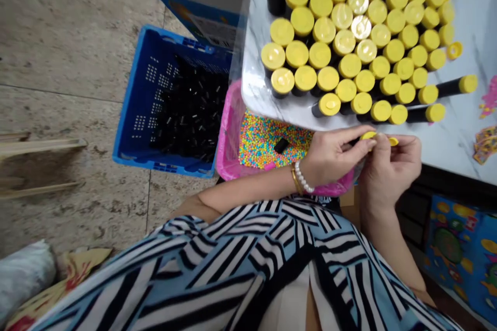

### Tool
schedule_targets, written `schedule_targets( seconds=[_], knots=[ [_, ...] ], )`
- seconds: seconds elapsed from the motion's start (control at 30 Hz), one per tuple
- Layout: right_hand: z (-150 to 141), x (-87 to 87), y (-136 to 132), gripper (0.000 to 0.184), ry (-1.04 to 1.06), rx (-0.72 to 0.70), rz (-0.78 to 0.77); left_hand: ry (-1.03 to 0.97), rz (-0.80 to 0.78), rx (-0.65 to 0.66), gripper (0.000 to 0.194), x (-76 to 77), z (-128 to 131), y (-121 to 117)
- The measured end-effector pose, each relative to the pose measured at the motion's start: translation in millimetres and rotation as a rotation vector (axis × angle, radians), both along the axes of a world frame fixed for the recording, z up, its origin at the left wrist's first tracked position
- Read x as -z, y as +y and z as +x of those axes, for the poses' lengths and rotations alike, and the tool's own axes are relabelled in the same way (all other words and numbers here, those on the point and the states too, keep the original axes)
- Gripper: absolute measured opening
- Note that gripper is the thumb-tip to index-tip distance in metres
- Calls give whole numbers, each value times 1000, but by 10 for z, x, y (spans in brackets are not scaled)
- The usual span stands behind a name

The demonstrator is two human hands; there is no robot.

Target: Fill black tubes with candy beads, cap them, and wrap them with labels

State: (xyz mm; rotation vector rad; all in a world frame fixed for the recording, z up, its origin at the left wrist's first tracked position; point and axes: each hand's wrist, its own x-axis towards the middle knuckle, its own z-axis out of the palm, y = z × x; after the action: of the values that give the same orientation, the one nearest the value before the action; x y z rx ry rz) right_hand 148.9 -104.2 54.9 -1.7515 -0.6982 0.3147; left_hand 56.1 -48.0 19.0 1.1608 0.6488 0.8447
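My left hand, with a pearl bracelet at the wrist, is closed around a small dark tube, mostly hidden by the fingers. A yellow cap shows at the tube's end. Fingers of my right hand are bent and pressed close to the left fingertips, gripping another yellow cap. Both hands meet at the near edge of the white table. Under my left forearm sits a pink basin of colourful little beads, with one black tube lying on them.
Many black tubes with yellow caps stand crowded on the table; a few lie on their sides. A loose yellow cap lies at the right. On the floor, a blue crate holds black tubes. A printed blue box stands lower right.
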Motion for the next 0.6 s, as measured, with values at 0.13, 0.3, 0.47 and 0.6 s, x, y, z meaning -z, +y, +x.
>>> schedule_targets(
  seconds=[0.13, 0.3, 0.47, 0.6],
  knots=[
    [20, 36, -17, 24, -14, -35, -16, -16, 112, 65, 48, 103, -42, 56],
    [181, 60, -22, 28, 164, -107, 13, 32, 519, -9, 50, 203, -121, 129],
    [327, 67, -34, 34, 295, -266, -30, 155, 674, -66, 33, 223, -101, 154],
    [334, 53, -24, 30, 251, -313, -54, 204, 660, -55, 32, 182, -69, 150]
  ],
)
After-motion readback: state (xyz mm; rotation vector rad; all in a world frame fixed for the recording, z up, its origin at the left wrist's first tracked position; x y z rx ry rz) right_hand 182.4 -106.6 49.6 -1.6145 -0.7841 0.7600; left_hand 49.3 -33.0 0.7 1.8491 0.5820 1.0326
